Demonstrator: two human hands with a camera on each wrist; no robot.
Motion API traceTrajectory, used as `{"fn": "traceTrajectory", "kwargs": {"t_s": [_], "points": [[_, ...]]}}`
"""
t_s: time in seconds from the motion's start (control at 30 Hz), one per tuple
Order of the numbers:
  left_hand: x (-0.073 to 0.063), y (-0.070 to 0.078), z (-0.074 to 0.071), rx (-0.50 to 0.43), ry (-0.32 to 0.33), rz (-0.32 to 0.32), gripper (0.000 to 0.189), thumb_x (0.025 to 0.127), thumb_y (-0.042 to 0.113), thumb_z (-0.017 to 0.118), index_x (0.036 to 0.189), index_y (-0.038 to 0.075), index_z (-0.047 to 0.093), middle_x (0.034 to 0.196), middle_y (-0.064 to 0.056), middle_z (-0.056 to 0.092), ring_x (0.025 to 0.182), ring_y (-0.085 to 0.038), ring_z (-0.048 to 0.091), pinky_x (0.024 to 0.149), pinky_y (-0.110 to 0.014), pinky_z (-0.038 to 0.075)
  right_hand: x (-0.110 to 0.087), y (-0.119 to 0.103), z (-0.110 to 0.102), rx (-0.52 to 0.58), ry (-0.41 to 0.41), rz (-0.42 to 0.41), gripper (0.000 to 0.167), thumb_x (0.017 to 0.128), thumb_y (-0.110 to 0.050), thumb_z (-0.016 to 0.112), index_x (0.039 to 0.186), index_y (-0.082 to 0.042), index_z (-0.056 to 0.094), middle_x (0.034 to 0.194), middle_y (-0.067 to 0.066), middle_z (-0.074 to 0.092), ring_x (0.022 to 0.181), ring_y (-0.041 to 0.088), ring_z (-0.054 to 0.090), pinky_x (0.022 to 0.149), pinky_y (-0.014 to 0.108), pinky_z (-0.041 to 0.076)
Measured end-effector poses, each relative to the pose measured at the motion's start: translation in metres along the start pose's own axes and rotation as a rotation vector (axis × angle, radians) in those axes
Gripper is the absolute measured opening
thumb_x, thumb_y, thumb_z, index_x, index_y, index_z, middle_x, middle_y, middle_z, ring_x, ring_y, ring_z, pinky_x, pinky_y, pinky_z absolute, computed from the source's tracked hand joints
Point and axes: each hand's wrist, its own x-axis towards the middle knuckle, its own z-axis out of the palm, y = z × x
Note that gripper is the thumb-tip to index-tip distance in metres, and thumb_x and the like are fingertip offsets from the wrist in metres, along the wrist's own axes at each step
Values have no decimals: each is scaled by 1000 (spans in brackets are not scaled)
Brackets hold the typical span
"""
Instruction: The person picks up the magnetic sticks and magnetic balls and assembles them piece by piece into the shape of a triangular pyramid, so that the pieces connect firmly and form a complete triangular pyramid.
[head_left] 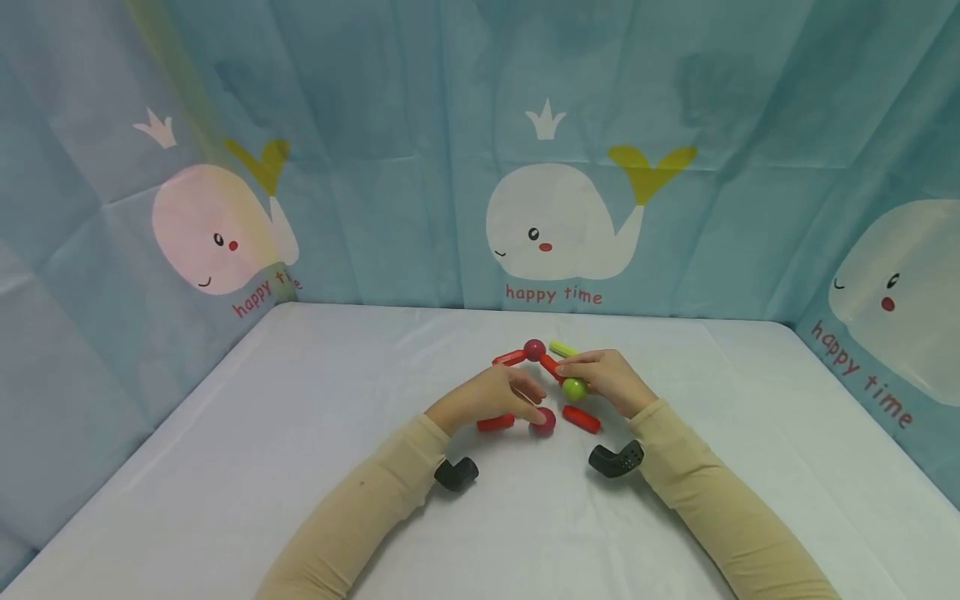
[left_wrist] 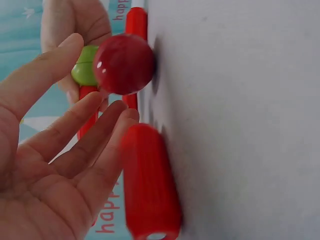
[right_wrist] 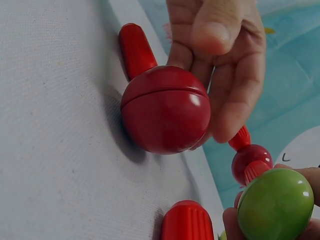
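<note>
My left hand is spread loosely beside a red ball on the table, with its thumb close to it; contact cannot be told. A ribbed red rod lies beside that hand's fingers. My right hand holds a green ball between its fingers, its fingertips also near a red rod. This rod runs from the green ball to another red ball, from which a further red rod extends leftward. In the head view, a loose red rod lies between the hands, nearer the person.
A yellow-green rod lies just beyond the right hand. Black curved pieces show near both wrists. The white table meets a blue curtain with printed whales at the back and sides.
</note>
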Motion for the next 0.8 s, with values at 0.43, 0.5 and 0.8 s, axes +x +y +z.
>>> {"fn": "traceTrajectory", "kwargs": {"t_s": [0.43, 0.5, 0.8], "points": [[0, 0, 11, 56, 11, -12, 24, 80, 31, 83, 103, 27, 76, 99, 9, 73, 100, -12, 62, 95, -42, 50, 1, 3, -1, 33, 1, 21, 38, 92, -32, 69, 118, -4, 72, 114, 12, 72, 113, 25, 54, 84, 31, 50], [-1, 0, 8, 49, 18, -10, 25, 81, 31, 82, 104, 28, 76, 100, 10, 72, 99, -12, 63, 94, -41, 51, 1, 3, -1, 26, 7, 14, 39, 92, -33, 69, 118, -4, 72, 115, 12, 72, 112, 25, 54, 85, 31, 50], [-8, -7, -21, -25, 65, -39, 29, 82, 34, 80, 110, 29, 74, 104, 8, 71, 106, -16, 59, 91, -38, 52, 0, 1, -2, 40, 15, 17, 41, 92, -33, 68, 120, -3, 70, 119, 14, 68, 111, 24, 54, 88, 34, 50]]}}
